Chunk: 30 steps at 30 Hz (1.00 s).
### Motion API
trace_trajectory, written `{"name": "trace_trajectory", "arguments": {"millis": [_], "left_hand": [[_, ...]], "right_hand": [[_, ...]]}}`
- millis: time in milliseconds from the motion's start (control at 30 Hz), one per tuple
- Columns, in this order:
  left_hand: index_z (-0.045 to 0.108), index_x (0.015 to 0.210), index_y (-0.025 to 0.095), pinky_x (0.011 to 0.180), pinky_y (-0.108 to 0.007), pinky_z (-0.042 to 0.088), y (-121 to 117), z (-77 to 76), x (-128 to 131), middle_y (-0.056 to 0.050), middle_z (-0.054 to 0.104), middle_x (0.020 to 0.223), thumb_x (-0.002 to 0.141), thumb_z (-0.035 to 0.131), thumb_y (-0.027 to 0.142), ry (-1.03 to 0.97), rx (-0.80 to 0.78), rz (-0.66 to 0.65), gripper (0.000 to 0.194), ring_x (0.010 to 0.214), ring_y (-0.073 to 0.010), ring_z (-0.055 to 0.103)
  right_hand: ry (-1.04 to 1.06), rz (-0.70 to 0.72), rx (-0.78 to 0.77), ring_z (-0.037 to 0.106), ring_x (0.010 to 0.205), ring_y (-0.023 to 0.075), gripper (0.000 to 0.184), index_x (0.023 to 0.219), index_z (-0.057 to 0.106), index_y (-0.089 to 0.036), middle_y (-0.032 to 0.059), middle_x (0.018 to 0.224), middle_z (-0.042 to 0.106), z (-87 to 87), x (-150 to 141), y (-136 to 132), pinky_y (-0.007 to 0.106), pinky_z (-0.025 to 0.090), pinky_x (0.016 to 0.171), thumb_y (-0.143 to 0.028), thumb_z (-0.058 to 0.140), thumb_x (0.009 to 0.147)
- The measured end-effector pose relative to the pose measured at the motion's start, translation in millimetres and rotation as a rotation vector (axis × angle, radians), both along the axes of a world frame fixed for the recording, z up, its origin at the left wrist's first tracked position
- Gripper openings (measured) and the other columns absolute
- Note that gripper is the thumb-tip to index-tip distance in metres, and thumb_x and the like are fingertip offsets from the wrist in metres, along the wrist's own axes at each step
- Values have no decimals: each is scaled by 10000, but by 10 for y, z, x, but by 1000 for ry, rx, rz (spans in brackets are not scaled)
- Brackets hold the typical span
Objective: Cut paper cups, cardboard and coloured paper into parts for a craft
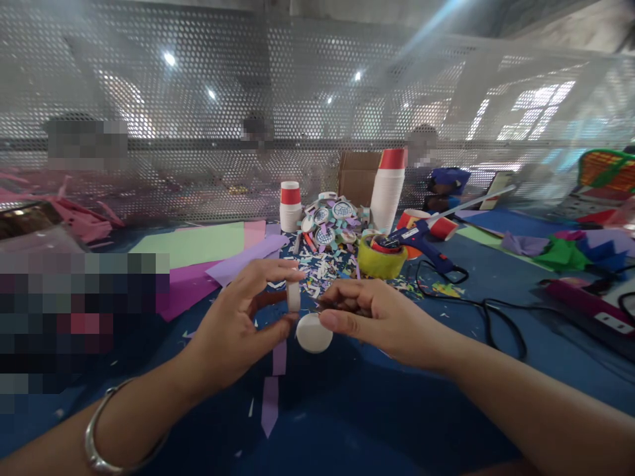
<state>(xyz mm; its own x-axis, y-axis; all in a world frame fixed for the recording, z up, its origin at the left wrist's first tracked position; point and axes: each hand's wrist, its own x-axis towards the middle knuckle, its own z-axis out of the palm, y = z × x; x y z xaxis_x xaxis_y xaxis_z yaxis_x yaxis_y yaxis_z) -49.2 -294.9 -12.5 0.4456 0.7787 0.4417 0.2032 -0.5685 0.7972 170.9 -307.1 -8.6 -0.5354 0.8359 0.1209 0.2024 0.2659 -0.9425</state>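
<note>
Pinching white paper piece (294, 297) edge-on: left hand (223, 330). Right hand (397, 324) curled, thumb overlapping white disc (312, 336) between hands; grip unclear. Beyond, crowding surface (357, 416): paper scraps (317, 272), 2 cup stacks (387, 198), glue gun (421, 243).

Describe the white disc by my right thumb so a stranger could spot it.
On the blue table, find the tall cup stack, then the scrap pile beside it. Nearer the camera, between the left hand and right hand, the white disc is by the right thumb. Its round face shows, unlike the white piece in the left hand, seen edge-on.
</note>
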Motion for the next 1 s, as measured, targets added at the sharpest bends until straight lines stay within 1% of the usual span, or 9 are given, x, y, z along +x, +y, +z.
{"name": "trace_trajectory", "arguments": {"millis": [100,200,333,567,733,900,1000], "left_hand": [[603,1138,307,1030,-380,470,-17,4,17,-50,513,1280,812,668,125,-35,0,-10,379,1285,-251,442],[562,1176,290,1016,-394,481,-32,4,33,-58,533,1261,803,677,121,-67,-31,4,425,1228,-250,500],[534,1213,267,1004,-398,493,-40,-6,43,-71,533,1249,804,683,138,-39,-56,8,454,1183,-251,533],[543,1212,289,1010,-393,500,-40,-10,43,-54,503,1259,830,672,190,9,-18,19,415,1186,-239,522],[549,1210,305,996,-379,516,-36,-3,38,-44,501,1261,833,673,221,47,0,42,405,1160,-227,540],[549,1222,307,986,-385,527,-41,10,35,-50,513,1252,828,679,243,66,-11,77,420,1151,-237,545],[548,1233,301,977,-393,537,-39,13,31,-57,527,1238,827,679,249,71,-31,75,430,1151,-245,548]], "right_hand": [[-60,-7,36,507,676,119,294,875,589,-181,-11,752,564,9,-6,-16,234,369,594,-474,604,868],[-124,-33,81,494,655,122,312,877,596,-186,-6,752,563,10,-17,-39,243,366,586,-498,583,872],[-148,-47,91,472,620,118,322,865,594,-186,-13,711,547,16,-26,-63,243,356,564,-507,574,873],[-174,-72,143,491,635,114,253,861,609,-182,-11,736,563,18,-11,-60,242,364,566,-431,573,890],[-184,-69,164,450,595,99,231,834,605,-183,-28,691,524,23,-16,-47,234,334,530,-398,559,904],[-180,-79,153,444,592,94,219,831,607,-173,-31,675,515,33,-19,-50,228,336,532,-375,566,902],[-181,-82,159,439,584,88,220,818,608,-166,-33,667,511,32,-24,-50,221,332,525,-367,570,900]]}}
